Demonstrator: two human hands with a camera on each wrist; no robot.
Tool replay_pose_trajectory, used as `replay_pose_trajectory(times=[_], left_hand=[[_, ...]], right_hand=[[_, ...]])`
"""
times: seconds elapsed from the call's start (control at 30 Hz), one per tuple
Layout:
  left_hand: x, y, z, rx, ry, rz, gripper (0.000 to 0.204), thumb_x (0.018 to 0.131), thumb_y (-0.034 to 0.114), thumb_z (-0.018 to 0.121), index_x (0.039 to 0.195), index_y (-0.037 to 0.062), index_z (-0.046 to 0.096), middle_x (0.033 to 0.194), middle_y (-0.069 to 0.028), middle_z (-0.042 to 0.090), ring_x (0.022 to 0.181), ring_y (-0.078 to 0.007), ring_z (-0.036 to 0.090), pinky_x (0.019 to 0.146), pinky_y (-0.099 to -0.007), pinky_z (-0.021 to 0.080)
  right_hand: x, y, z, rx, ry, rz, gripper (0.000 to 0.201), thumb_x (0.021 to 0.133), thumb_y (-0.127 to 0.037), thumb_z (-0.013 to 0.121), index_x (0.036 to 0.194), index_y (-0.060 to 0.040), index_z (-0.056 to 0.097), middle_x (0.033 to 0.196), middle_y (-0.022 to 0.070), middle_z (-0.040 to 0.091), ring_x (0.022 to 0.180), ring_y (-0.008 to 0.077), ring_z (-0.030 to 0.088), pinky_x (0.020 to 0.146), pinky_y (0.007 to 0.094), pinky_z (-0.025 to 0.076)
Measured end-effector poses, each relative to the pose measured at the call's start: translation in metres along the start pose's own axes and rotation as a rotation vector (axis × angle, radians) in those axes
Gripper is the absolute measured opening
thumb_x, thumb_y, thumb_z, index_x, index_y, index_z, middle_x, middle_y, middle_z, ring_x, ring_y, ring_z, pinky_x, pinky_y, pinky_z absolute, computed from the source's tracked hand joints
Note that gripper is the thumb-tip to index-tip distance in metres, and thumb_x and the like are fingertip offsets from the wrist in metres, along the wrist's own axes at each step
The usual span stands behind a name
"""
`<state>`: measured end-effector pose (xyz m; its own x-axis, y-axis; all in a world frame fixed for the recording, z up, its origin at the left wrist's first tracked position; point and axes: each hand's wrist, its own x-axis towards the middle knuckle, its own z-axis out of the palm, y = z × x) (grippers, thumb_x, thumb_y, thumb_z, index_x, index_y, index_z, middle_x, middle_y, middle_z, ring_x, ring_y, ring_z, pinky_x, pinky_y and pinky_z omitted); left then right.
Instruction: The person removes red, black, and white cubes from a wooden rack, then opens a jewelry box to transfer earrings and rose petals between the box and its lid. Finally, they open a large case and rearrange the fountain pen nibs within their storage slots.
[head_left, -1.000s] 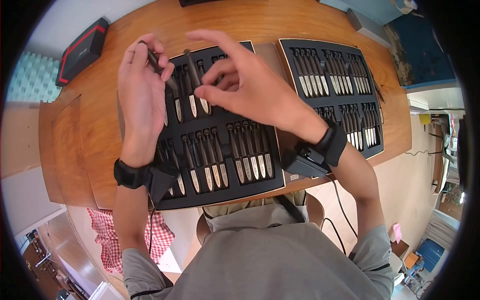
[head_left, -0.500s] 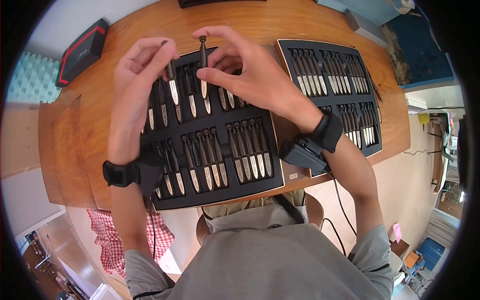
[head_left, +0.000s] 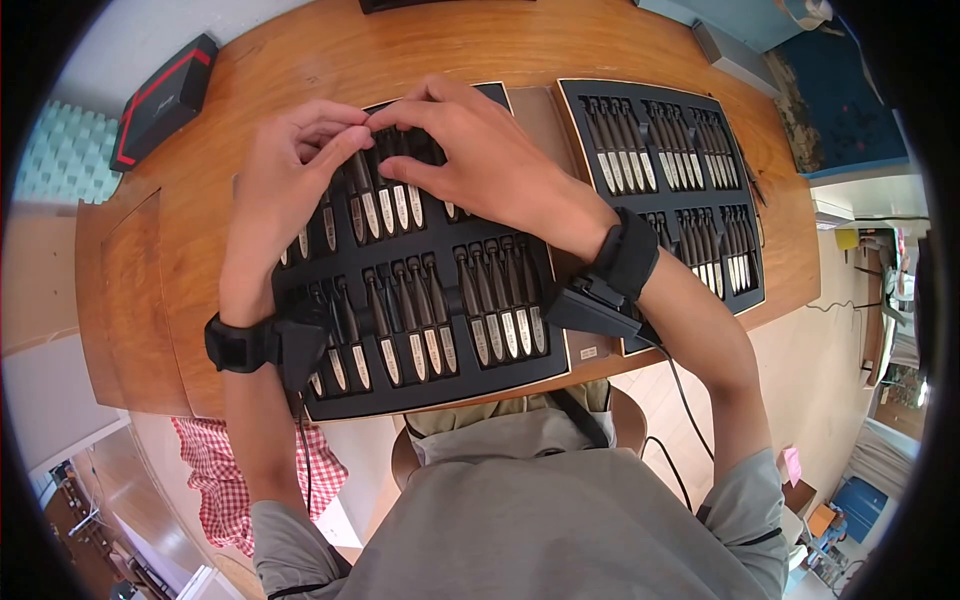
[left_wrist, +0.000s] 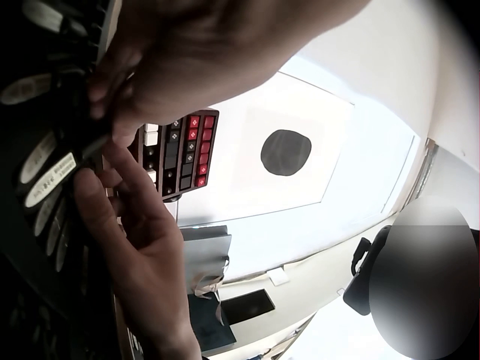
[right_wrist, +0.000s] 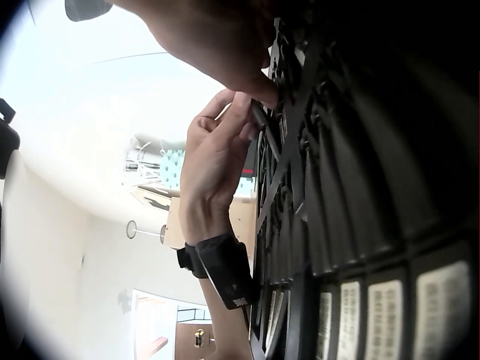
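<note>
Several dark slim tools with pale labelled ends lie side by side in a black compartmented tray. My left hand pinches the upper end of one dark tool between thumb and fingers, low over the upper row. My right hand is beside it, forefinger close to the left fingertips, thumb lower and apart over neighbouring tools. In the left wrist view, the right hand has its thumb by a labelled tool. The right wrist view shows the left hand at the tray; contact under the right fingers is hidden.
A second filled tray lies to the right on the wooden table. At the back left stands a black box with a red ribbon. A grey box sits at the back right, and a red checked cloth hangs in front.
Both hands have come together and lowered to the tray's upper row. The tool the right hand held upright no longer stands out above the tray; the left hand's tool has moved right and down.
</note>
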<state>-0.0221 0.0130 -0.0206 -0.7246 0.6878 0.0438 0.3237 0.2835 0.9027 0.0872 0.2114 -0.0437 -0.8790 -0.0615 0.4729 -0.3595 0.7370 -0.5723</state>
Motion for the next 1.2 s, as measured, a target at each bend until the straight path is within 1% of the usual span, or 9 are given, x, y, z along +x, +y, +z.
replay_pose_trajectory(times=[0.1, 0.2, 0.33, 0.63, 0.73, 0.8, 0.93, 1.03, 1.2], left_hand=[[-0.005, 0.012, 0.001, 0.294, 0.028, 0.016, 0.024, 0.093, 0.014, 0.075, 0.115, 0.0029, 0.073, 0.095, -0.0002, 0.067, 0.077, -0.0088, 0.051, 0.067, -0.0238, 0.045], [-0.005, 0.004, 0.005, 0.177, 0.095, 0.054, 0.026, 0.09, 0.014, 0.078, 0.115, 0.0074, 0.074, 0.093, 0.0018, 0.058, 0.076, -0.0112, 0.041, 0.067, -0.0254, 0.041], [-0.005, 0.003, -0.003, 0.39, 0.062, 0.178, 0.024, 0.088, 0.015, 0.079, 0.11, 0.0089, 0.072, 0.089, 0.0023, 0.052, 0.079, -0.0116, 0.043, 0.07, -0.0256, 0.04], [-0.004, -0.015, -0.003, 0.274, 0.06, 0.01, 0.028, 0.085, 0.016, 0.083, 0.089, 0.0081, 0.056, 0.078, 0.0044, 0.041, 0.073, -0.0096, 0.039, 0.065, -0.0268, 0.033], [-0.002, -0.026, -0.008, 0.271, 0.05, 0.101, 0.027, 0.086, 0.012, 0.081, 0.087, 0.0084, 0.055, 0.076, 0.0059, 0.039, 0.069, -0.008, 0.035, 0.061, -0.0263, 0.03], [-0.003, -0.024, -0.009, 0.289, 0.025, 0.01, 0.025, 0.088, 0.008, 0.079, 0.088, 0.0085, 0.054, 0.074, 0.0068, 0.036, 0.067, -0.0062, 0.032, 0.06, -0.0249, 0.027], [0.003, -0.019, -0.003, 0.11, 0.012, -0.016, 0.025, 0.094, 0.008, 0.076, 0.089, 0.0091, 0.052, 0.076, 0.0095, 0.036, 0.068, -0.0021, 0.03, 0.06, -0.0212, 0.025], [0.004, -0.011, -0.005, 0.127, 0.011, -0.038, 0.023, 0.097, 0.012, 0.075, 0.09, 0.0095, 0.053, 0.076, 0.01, 0.039, 0.068, -0.0009, 0.033, 0.06, -0.0204, 0.025], [0.008, -0.032, 0.001, 0.161, 0.106, 0.047, 0.023, 0.101, 0.022, 0.071, 0.09, 0.0092, 0.055, 0.071, 0.0106, 0.036, 0.064, -0.001, 0.031, 0.058, -0.0225, 0.022]], right_hand=[[0.001, -0.002, -0.004, 0.051, -0.039, 0.05, 0.037, 0.088, -0.024, 0.078, 0.121, -0.0094, 0.071, 0.114, 0.0136, 0.062, 0.106, 0.0358, 0.063, 0.092, 0.0457, 0.051], [0.002, -0.005, -0.007, 0.047, -0.02, 0.057, 0.036, 0.087, -0.024, 0.079, 0.119, -0.0086, 0.072, 0.11, 0.013, 0.062, 0.104, 0.0347, 0.063, 0.091, 0.0453, 0.051], [-0.001, -0.01, -0.012, -0.044, -0.032, 0.036, 0.033, 0.085, -0.025, 0.08, 0.113, -0.0074, 0.074, 0.109, 0.0124, 0.062, 0.107, 0.0316, 0.062, 0.09, 0.0435, 0.051], [-0.004, -0.01, -0.008, -0.066, -0.036, 0.028, 0.041, 0.083, -0.032, 0.083, 0.114, -0.008, 0.072, 0.113, 0.0125, 0.061, 0.111, 0.0329, 0.06, 0.092, 0.0426, 0.051], [-0.004, -0.007, -0.006, 0.012, 0.014, 0.022, 0.041, 0.083, -0.033, 0.083, 0.112, -0.006, 0.071, 0.112, 0.0132, 0.06, 0.11, 0.0332, 0.059, 0.094, 0.044, 0.049], [-0.003, -0.006, -0.002, 0.088, 0.123, 0.05, 0.037, 0.086, -0.032, 0.08, 0.11, -0.0052, 0.071, 0.109, 0.013, 0.061, 0.109, 0.0328, 0.06, 0.094, 0.0437, 0.049], [0.005, -0.009, -0.048, 0.222, 0.127, 0.113, 0.039, 0.088, -0.032, 0.077, 0.114, -0.0044, 0.07, 0.106, 0.0136, 0.066, 0.106, 0.0337, 0.062, 0.095, 0.0427, 0.05], [-0.008, -0.001, -0.099, 0.065, 0.131, 0.081, 0.039, 0.09, -0.033, 0.077, 0.116, -0.0042, 0.07, 0.112, 0.0144, 0.07, 0.108, 0.0321, 0.065, 0.097, 0.0392, 0.051], [-0.085, 0.034, -0.215, -0.055, -0.002, 0.416, 0.038, 0.095, -0.029, 0.076, 0.128, -0.0095, 0.07, 0.127, 0.0058, 0.07, 0.117, 0.0213, 0.066, 0.099, 0.0374, 0.054]])
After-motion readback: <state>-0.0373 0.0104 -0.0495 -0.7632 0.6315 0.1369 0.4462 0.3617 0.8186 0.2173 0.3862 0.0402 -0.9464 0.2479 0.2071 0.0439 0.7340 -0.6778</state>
